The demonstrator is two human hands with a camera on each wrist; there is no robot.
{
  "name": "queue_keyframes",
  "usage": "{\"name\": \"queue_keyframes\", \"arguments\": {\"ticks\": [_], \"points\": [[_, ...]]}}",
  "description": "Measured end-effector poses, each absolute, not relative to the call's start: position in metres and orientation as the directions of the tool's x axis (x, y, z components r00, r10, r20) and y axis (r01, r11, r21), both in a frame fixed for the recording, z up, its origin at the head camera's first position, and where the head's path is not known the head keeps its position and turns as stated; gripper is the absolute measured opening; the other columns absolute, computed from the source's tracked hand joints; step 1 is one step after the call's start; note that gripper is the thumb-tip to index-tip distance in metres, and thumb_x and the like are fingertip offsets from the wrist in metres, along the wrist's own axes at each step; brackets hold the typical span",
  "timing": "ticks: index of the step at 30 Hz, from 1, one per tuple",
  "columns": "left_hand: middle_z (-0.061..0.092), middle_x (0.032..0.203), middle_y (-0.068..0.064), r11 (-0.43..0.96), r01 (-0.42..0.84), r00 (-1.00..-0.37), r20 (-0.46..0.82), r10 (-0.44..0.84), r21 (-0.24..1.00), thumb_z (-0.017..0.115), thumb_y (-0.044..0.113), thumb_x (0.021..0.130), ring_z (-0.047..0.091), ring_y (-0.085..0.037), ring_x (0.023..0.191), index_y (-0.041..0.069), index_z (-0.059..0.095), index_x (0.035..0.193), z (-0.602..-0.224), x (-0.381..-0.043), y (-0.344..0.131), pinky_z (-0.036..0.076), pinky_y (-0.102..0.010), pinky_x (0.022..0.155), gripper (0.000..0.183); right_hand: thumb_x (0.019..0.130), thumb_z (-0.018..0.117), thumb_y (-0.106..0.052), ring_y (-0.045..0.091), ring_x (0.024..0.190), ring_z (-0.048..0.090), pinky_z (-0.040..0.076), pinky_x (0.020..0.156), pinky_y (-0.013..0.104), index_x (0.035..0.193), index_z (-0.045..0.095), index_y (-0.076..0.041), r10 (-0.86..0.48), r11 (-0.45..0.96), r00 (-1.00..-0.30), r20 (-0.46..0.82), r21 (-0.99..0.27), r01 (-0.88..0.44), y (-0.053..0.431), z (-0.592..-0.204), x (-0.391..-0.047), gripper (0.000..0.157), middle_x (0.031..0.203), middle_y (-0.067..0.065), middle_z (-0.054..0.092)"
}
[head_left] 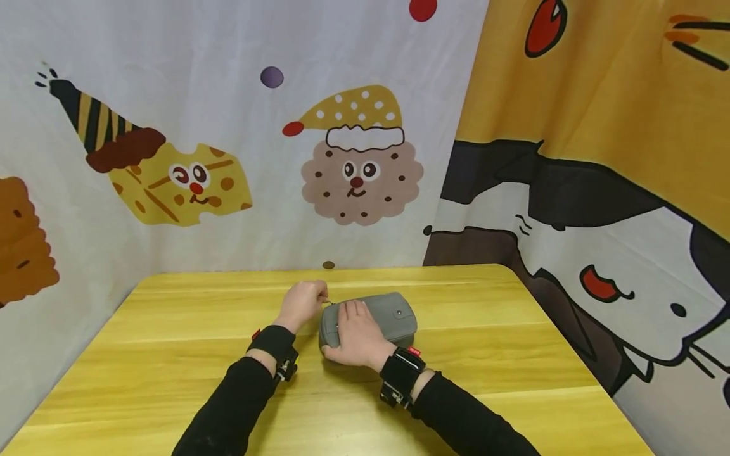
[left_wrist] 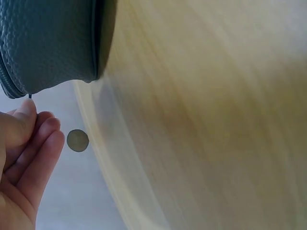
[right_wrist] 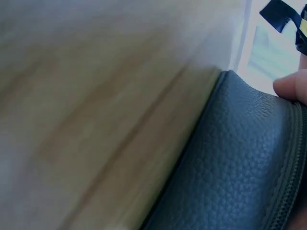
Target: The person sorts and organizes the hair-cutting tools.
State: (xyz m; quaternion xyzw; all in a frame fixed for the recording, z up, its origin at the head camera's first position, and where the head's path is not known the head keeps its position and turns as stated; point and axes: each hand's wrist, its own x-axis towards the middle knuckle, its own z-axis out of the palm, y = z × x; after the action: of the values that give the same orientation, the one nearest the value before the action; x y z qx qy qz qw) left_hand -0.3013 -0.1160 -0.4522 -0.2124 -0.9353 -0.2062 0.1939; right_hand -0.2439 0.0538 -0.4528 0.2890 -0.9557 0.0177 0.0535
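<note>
A grey pebbled-leather zip pouch (head_left: 389, 318) with a snap tab lies on the table. At its far left corner, my left hand (head_left: 301, 305) pinches the small zipper pull between thumb and fingers. In the left wrist view, a short dark bit of the zipper pull (left_wrist: 30, 96) shows between the thumb tip and the pouch's end. My right hand (head_left: 358, 335) rests on the pouch's left part, its fingers laid straight over the top and its thumb at the near left edge. The zipper (right_wrist: 287, 191) runs along the pouch's upper side edge in the right wrist view.
The pouch sits on a yellow wood-grain table (head_left: 199, 329), toward its far edge. A curtain (head_left: 262, 240) with cartoon prints hangs behind the table, and another printed curtain (head_left: 570, 171) hangs to the right. Both wrists wear black bands with cameras.
</note>
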Motion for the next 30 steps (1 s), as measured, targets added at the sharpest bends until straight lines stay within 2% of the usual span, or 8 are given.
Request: {"name": "queue_keyframes", "arguments": {"ticks": [7, 15, 23, 30], "points": [[0.067, 0.077, -0.004, 0.807, 0.498, -0.821, 0.474, 0.319, 0.319, 0.075, 0.001, 0.086, 0.065, -0.022, 0.07, 0.009, 0.069, 0.082, -0.454, -0.298, -0.12, 0.054, -0.036, 0.064, 0.011, 0.084, 0.064, -0.062, 0.037, 0.13, 0.041, 0.028, 0.115, 0.044, 0.142, 0.04, 0.006, -0.559, 0.823, -0.816, 0.149, -0.017, -0.567, 0.056, -0.449, -0.244, 0.093, 0.135, 0.024, 0.046], [0.069, 0.083, -0.006, 0.811, 0.477, -0.839, 0.449, 0.307, 0.339, 0.075, 0.003, 0.087, 0.066, -0.023, 0.075, 0.007, 0.073, 0.089, -0.456, -0.287, -0.124, 0.055, -0.037, 0.068, 0.005, 0.083, 0.06, -0.072, 0.039, 0.14, 0.032, 0.021, 0.118, 0.045, 0.149, 0.035, 0.005, -0.553, 0.818, -0.824, 0.122, -0.105, -0.565, 0.063, -0.443, -0.24, 0.104, 0.148, 0.026, 0.038], [0.068, 0.105, -0.017, 0.814, 0.388, -0.906, 0.339, 0.251, 0.433, 0.069, 0.008, 0.093, 0.067, -0.032, 0.093, -0.004, 0.064, 0.121, -0.448, -0.275, -0.132, 0.055, -0.045, 0.079, 0.031, 0.088, 0.06, -0.066, 0.039, 0.144, 0.026, 0.018, 0.118, 0.047, 0.151, 0.031, 0.005, -0.533, 0.787, -0.824, 0.194, -0.245, -0.567, 0.085, -0.433, -0.247, 0.099, 0.154, 0.026, 0.031], [0.063, 0.119, -0.025, 0.745, 0.347, -0.934, 0.281, 0.22, 0.57, 0.066, 0.02, 0.097, 0.062, -0.04, 0.107, -0.009, 0.054, 0.133, -0.44, -0.253, -0.134, 0.052, -0.049, 0.088, 0.048, 0.092, 0.058, -0.06, 0.04, 0.146, 0.021, 0.012, 0.119, 0.047, 0.152, 0.027, 0.006, -0.468, 0.787, -0.857, 0.217, -0.34, -0.515, 0.11, -0.424, -0.253, 0.095, 0.156, 0.026, 0.027]]}}
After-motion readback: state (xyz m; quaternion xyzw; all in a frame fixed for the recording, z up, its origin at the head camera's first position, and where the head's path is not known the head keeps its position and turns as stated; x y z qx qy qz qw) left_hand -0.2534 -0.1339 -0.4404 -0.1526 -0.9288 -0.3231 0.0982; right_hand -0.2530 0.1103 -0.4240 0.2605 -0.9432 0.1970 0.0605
